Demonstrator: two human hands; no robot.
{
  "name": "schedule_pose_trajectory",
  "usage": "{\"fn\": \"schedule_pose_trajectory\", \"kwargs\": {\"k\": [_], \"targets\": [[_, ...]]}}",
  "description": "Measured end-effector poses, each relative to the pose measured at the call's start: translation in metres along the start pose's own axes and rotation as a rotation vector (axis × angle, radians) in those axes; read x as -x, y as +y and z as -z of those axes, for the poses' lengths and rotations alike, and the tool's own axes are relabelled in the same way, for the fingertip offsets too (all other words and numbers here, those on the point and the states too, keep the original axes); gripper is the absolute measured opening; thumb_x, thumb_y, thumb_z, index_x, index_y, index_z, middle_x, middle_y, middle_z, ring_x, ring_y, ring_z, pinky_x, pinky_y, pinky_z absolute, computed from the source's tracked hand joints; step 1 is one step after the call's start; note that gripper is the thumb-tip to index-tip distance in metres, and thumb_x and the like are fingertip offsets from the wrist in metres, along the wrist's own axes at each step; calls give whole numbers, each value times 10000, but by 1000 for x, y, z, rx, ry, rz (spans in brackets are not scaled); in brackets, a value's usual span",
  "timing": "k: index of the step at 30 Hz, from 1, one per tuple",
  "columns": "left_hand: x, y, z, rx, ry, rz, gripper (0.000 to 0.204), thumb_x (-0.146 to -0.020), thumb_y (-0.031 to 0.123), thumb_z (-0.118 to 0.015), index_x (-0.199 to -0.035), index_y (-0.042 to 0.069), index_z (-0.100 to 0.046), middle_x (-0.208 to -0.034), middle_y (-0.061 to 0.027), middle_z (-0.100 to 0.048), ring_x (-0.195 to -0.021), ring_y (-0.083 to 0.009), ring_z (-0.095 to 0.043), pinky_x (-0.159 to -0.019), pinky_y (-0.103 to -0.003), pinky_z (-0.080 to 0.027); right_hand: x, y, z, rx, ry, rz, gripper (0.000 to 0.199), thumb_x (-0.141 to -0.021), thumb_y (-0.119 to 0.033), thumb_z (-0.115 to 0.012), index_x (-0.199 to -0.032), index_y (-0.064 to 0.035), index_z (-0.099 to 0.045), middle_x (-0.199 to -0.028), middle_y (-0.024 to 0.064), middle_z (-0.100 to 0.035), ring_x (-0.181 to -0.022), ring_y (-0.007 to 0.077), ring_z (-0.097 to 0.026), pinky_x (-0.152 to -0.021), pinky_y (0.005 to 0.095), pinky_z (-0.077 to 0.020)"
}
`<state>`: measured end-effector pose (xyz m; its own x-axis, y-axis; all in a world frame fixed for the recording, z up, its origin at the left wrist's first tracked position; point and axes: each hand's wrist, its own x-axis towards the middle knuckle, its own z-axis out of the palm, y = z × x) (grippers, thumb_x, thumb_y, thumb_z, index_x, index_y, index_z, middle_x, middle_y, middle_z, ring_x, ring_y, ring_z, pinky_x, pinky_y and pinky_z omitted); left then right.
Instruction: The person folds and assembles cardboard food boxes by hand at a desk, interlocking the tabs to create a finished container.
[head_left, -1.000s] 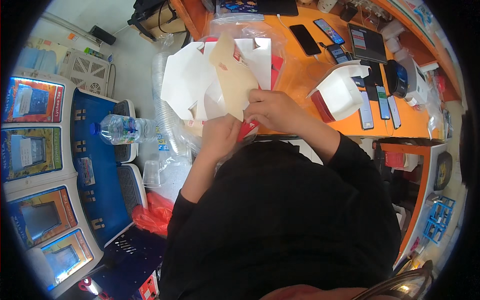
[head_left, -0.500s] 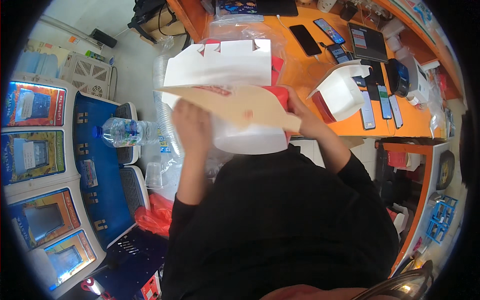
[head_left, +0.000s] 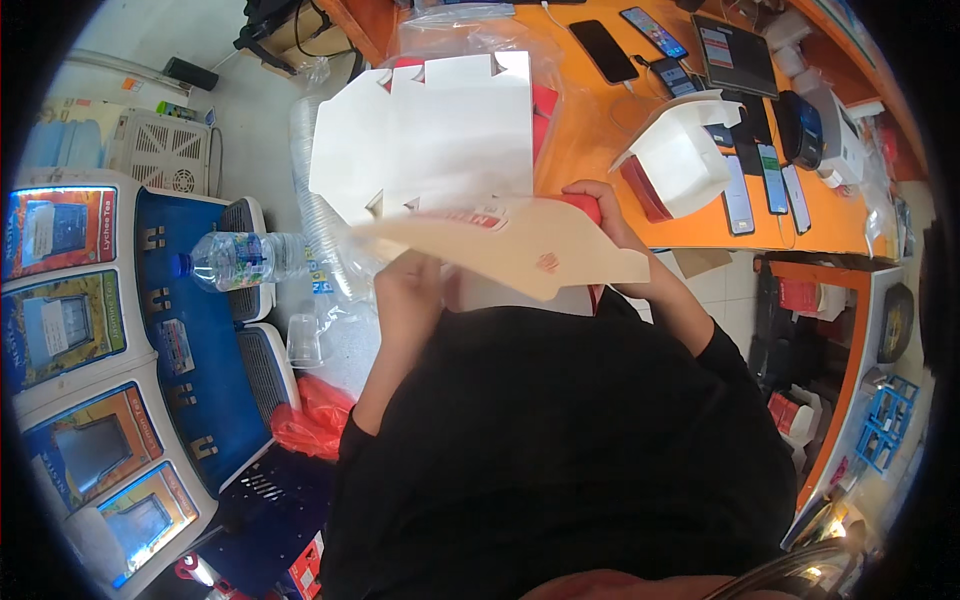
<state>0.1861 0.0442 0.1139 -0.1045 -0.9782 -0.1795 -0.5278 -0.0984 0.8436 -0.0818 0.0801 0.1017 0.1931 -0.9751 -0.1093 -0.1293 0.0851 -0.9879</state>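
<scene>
Up close to the chest, both hands hold a flat tan cardboard cutout that lies nearly level and stretches from one hand to the other, its pointed end reaching left. The left hand is raised with the forearm coming up from the lower edge in a black sleeve, wrist bent back, fingers curled under the card's left part; the card covers the fingertips, so the exact grip there cannot be told. The right hand comes in from the right, elbow out, fingers closed over the far edge of the card and over something red just behind it. Beyond the card, and partly hidden by it, stands an unfolded white box blank with notched flaps, its panels upright and facing the person. Behind that lies a clear plastic bag on the orange surface. Farther right on the surface sit an open white box with a red side, several phones and a dark tablet. To the left, well apart from the hands, a plastic water bottle lies on its side on a blue display stand, and an orange plastic bag sits low beside the person's left elbow.
</scene>
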Motion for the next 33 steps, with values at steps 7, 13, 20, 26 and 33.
{"fn": "schedule_pose_trajectory", "kwargs": {"k": [7, 13, 20, 26, 33], "targets": [[-21, -21, -13, -539, -73, -175, 290, -818, 254, -700, -1032, 58, -696, -918, -145, -698, -869, -332, -658, -756, -408, -510, 0, -5, -5, -32, 64, -53, 675, -820, -231, -741, -1340, -131, -323, -1245, 136, -515, -1160, 226, -522, -975, 338, -435], [-31, -37, 5, -488, -108, -431, 359, -823, 363, -673, -1036, 78, -724, -1060, -174, -697, -980, -326, -662, -828, -405, -521, 6, -13, 0, -3, 20, -13, 667, -817, -211, -740, -1347, -128, -342, -1264, 115, -478, -1190, 231, -498, -1001, 342, -423], [-52, -50, -28, -714, -394, -360, 460, -915, 341, -581, -1276, 55, -578, -1241, -180, -618, -1087, -308, -616, -928, -403, -495, 8, -3, -2, 131, 61, 44, 576, -850, -144, -670, -1326, -117, -347, -1138, 128, -535, -1048, 214, -561, -896, 341, -462], [-59, -92, -28, -151, -250, -421, 490, -992, 358, -460, -1316, -3, -537, -1272, -140, -613, -1104, -233, -604, -914, -343, -494, -1, -14, 25, 24, 247, 217, 418, -896, -119, -598, -1280, -60, -442, -1127, 63, -532, -1040, 139, -535, -921, 295, -440], [-26, 35, -7, 1064, -457, 227, 622, -1010, 453, -381, -1436, 0, -375, -1404, -135, -487, -1278, -272, -477, -1075, -412, -360, 15, -40, 45, -286, 170, 31, 583, -909, -235, -552, -1405, -17, -337, -1285, 97, -459, -1227, 188, -453, -1074, 340, -342]]}}
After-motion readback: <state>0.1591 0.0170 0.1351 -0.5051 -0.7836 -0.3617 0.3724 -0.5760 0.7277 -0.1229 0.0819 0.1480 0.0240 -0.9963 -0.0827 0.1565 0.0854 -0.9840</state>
